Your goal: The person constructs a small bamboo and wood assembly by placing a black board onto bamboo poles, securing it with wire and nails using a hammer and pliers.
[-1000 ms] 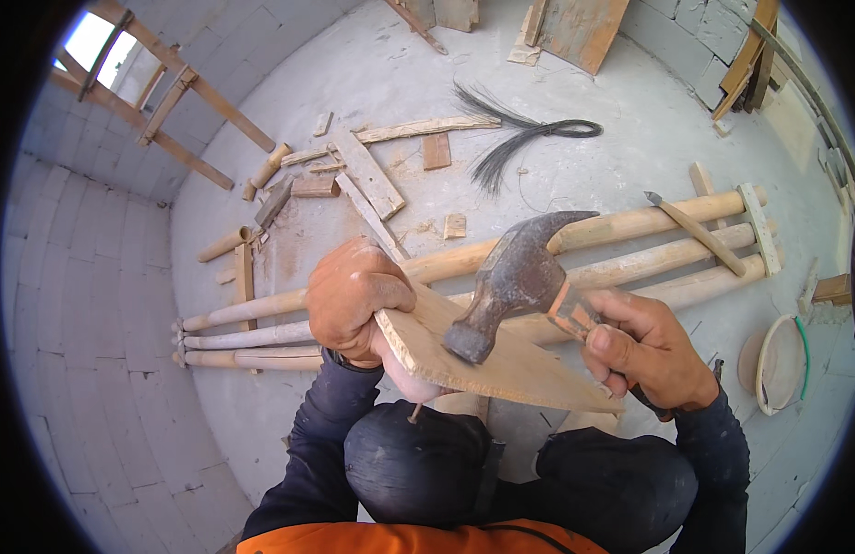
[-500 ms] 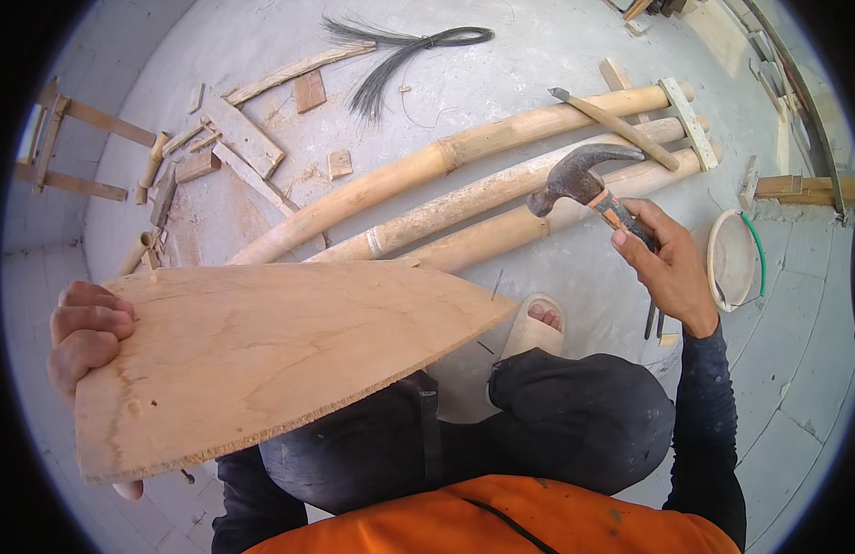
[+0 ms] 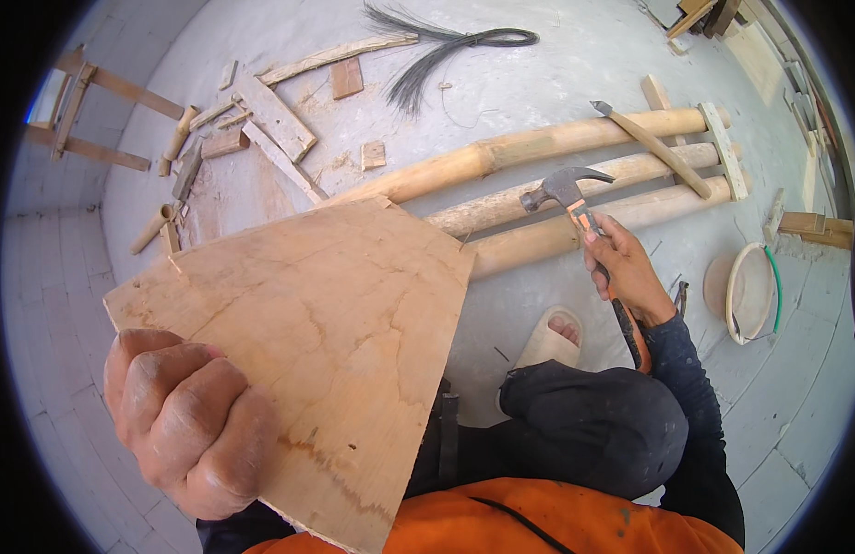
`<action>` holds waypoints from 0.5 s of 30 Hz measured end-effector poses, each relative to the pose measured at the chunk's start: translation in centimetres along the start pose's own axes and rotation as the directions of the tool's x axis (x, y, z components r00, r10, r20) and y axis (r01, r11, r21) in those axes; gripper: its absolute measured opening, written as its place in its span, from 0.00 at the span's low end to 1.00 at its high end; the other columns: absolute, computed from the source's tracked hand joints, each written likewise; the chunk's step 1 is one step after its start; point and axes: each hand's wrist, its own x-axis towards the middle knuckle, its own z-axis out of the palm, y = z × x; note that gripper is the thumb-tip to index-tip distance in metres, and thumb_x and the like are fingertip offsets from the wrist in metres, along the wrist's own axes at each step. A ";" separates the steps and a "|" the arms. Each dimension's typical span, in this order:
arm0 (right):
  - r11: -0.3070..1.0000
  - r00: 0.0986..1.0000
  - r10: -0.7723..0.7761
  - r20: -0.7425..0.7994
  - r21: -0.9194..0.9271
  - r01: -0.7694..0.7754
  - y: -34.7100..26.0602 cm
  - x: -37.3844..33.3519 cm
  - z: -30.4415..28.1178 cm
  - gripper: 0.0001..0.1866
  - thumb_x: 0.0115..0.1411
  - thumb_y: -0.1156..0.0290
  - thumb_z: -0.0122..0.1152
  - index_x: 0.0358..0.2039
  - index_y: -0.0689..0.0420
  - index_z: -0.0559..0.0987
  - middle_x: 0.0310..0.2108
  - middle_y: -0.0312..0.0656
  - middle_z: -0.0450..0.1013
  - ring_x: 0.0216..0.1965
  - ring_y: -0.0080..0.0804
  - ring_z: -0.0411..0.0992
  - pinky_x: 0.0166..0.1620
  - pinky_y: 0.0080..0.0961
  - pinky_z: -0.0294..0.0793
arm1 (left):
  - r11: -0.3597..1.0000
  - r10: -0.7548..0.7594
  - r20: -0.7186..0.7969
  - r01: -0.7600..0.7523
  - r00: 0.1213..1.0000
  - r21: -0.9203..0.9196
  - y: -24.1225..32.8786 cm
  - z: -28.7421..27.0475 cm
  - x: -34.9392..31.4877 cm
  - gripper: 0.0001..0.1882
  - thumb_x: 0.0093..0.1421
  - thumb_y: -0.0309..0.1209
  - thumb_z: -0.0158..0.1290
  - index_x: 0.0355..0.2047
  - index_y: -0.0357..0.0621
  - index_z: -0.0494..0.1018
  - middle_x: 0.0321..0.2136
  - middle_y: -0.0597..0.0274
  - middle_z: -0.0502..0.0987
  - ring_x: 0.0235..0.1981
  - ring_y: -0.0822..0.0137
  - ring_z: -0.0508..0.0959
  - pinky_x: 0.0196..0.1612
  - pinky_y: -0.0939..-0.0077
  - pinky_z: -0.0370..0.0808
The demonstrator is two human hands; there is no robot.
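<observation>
Nearest, my left hand (image 3: 183,415) was bunched over the left edge of a plywood panel (image 3: 326,314), clamping it, thumb hidden. The panel lay slanted before me, partly over my lap. Right of it, my right hand (image 3: 626,268) was closed round the handle of a claw hammer (image 3: 585,220), head up, apart from the panel. Farther out: bamboo poles (image 3: 492,205) on the floor, a pointed wooden-handled tool (image 3: 658,152) across them. Farthest, a dark wire bundle (image 3: 432,57).

left grip (image 3: 183,415): on plywood panel (image 3: 326,295) | right grip (image 3: 628,268): around claw hammer (image 3: 564,187) | bamboo poles (image 3: 538,145): on floor (image 3: 575,74)
</observation>
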 end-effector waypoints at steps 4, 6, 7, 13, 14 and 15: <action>0.983 0.991 -0.051 -0.124 0.167 0.071 -0.1 2.8 2.0 0.29 0.78 0.55 0.55 0.72 0.57 0.67 0.28 0.33 0.69 0.16 0.17 0.63 0.19 0.21 0.65 | 0.992 0.126 0.165 -0.125 0.978 -0.013 0.2 -1.8 -0.1 0.16 0.56 0.44 0.58 0.30 0.45 0.72 0.23 0.62 0.70 0.23 0.67 0.72 0.25 0.68 0.63; 0.997 0.999 -0.008 -0.038 0.072 0.011 0.4 3.4 3.8 0.31 0.78 0.54 0.56 0.74 0.57 0.66 0.27 0.32 0.68 0.16 0.17 0.63 0.18 0.20 0.65 | 0.989 0.146 0.136 -0.143 0.980 -0.032 0.3 -2.2 -0.6 0.18 0.46 0.45 0.57 0.30 0.45 0.73 0.24 0.62 0.73 0.23 0.63 0.73 0.23 0.67 0.62; 1.000 1.000 0.024 -0.019 0.014 -0.024 0.6 3.6 4.4 0.32 0.77 0.54 0.56 0.74 0.57 0.65 0.27 0.32 0.68 0.16 0.17 0.64 0.18 0.19 0.65 | 0.994 0.105 0.210 -0.098 0.972 -0.046 0.5 -2.6 -0.9 0.16 0.46 0.42 0.58 0.31 0.46 0.74 0.26 0.62 0.74 0.26 0.62 0.74 0.24 0.66 0.62; 0.986 0.999 0.039 0.003 0.163 -0.039 1.3 5.3 4.7 0.36 0.77 0.53 0.57 0.76 0.58 0.62 0.26 0.32 0.68 0.16 0.17 0.64 0.17 0.18 0.65 | 0.992 0.122 0.247 -0.124 0.961 -0.006 1.1 -3.6 -2.6 0.13 0.45 0.34 0.58 0.31 0.45 0.74 0.31 0.61 0.76 0.30 0.60 0.75 0.26 0.65 0.62; 0.980 0.996 0.085 -0.031 0.180 -0.078 1.4 5.6 4.6 0.36 0.77 0.53 0.57 0.76 0.59 0.62 0.26 0.32 0.68 0.17 0.17 0.64 0.17 0.18 0.65 | 0.992 0.127 0.271 -0.127 0.954 -0.017 1.1 -3.7 -2.6 0.12 0.49 0.35 0.59 0.32 0.44 0.74 0.32 0.61 0.76 0.32 0.61 0.75 0.27 0.64 0.63; 0.975 0.995 0.087 -0.050 0.211 -0.075 1.6 5.7 5.0 0.36 0.77 0.53 0.57 0.76 0.59 0.62 0.26 0.32 0.68 0.17 0.17 0.64 0.17 0.18 0.65 | 0.991 0.131 0.291 -0.129 0.948 -0.027 1.0 -3.9 -2.5 0.11 0.53 0.35 0.59 0.33 0.43 0.74 0.33 0.61 0.76 0.33 0.61 0.75 0.29 0.64 0.63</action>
